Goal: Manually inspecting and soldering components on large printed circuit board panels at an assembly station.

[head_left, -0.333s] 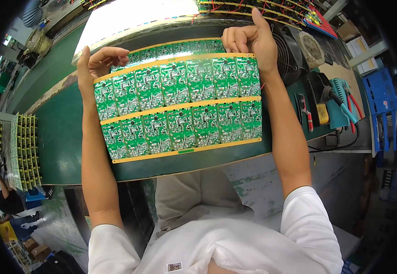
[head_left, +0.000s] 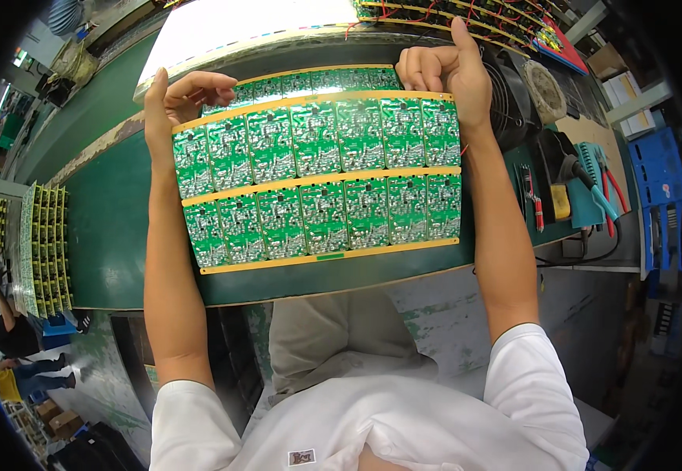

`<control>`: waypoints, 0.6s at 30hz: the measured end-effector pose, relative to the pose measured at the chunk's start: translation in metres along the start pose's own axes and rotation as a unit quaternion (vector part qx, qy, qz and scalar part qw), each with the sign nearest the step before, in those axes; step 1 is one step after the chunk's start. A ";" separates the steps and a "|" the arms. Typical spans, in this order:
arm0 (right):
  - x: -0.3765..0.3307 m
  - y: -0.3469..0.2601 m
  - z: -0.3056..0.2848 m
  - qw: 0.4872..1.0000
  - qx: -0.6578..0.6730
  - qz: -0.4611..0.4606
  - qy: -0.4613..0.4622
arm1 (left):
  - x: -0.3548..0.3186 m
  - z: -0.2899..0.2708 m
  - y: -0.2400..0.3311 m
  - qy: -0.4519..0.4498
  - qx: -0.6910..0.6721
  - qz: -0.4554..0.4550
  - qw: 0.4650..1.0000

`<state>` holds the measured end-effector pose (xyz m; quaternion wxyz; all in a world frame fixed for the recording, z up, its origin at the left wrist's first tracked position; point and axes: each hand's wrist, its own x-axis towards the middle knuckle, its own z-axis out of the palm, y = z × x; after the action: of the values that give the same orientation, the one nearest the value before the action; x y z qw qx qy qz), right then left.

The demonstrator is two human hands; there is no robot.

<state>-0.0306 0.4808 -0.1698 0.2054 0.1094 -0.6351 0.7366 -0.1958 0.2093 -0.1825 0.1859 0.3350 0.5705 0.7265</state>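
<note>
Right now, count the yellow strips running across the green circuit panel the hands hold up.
3 on the front panel: top strip, middle strip, bottom strip. A fourth yellow edge shows behind, apparently another panel's; more may be hidden.

The big green circuit board panel (head_left: pixel 317 177) has tipped a tiny bit since a moment ago, so its right end now sits a little higher against the green table (head_left: pixel 113 228). The right hand (head_left: pixel 443 71) has lifted slightly at that top corner, with one finger pointing straighter up. The left hand (head_left: pixel 176 102) has shifted only a touch at its corner
</note>
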 end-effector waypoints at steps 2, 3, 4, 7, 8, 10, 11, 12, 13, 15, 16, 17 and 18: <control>0.000 -0.001 0.002 1.000 -0.008 0.001 0.009 | 0.000 0.000 0.000 0.007 0.010 0.002 1.000; 0.000 -0.001 0.002 1.000 -0.011 0.001 0.014 | 0.000 -0.001 0.001 0.011 0.015 0.003 1.000; 0.000 -0.001 0.003 1.000 -0.011 0.002 0.013 | 0.000 0.000 0.000 0.012 0.016 0.002 1.000; -0.001 -0.001 0.003 1.000 -0.019 -0.001 0.018 | 0.001 0.000 -0.002 0.012 0.012 0.007 1.000; -0.001 -0.001 0.004 1.000 -0.021 -0.002 0.019 | 0.001 0.000 -0.002 0.012 0.012 0.009 1.000; -0.001 -0.001 0.004 1.000 -0.020 -0.001 0.022 | 0.001 0.000 -0.002 0.013 0.012 0.007 1.000; 0.000 -0.001 0.005 0.999 -0.021 -0.001 0.026 | 0.001 0.000 -0.002 0.012 0.012 0.006 1.000; 0.000 -0.001 0.005 0.999 -0.021 0.000 0.030 | 0.001 0.000 -0.002 0.011 0.011 0.005 1.000; 0.000 -0.001 0.005 0.999 -0.022 0.001 0.034 | 0.000 0.000 -0.002 0.011 0.011 0.003 1.000; 0.000 -0.001 0.005 0.999 -0.021 0.002 0.029 | 0.002 -0.001 -0.003 0.008 0.012 0.005 1.000; 0.000 0.000 0.004 0.999 -0.021 0.003 0.026 | 0.002 -0.002 -0.004 0.005 0.013 0.007 1.000; 0.000 0.000 0.004 1.000 -0.021 0.004 0.022 | 0.002 -0.003 -0.004 0.001 0.014 0.009 1.000; 0.000 0.001 0.003 1.000 -0.020 0.005 0.019 | 0.002 -0.003 -0.005 -0.002 0.015 0.011 1.000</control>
<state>-0.0311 0.4779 -0.1698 0.2159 0.0884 -0.6465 0.7264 -0.2002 0.2096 -0.1869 0.1741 0.3456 0.5772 0.7191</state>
